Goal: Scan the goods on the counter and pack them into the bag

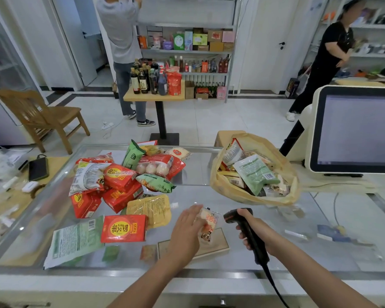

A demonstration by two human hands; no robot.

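My left hand [187,230] holds a small clear snack packet [208,224] above the glass counter [209,192], its printed side turned toward the scanner. My right hand [250,227] grips a black handheld barcode scanner [238,215], whose head points left at the packet from a short gap. An open yellow plastic bag [282,194] stands behind my right hand with several packets inside. A pile of goods lies at the left: red boxes [123,227], a yellow pouch [150,208], green packets [156,182] and a pack of eggs [152,165].
A checkout screen [356,130] stands at the right edge of the counter. A phone [38,168] lies on the wooden surface at the left. Beyond the counter are a wooden chair [40,116], a small table with bottles [153,94], shelves and two people.
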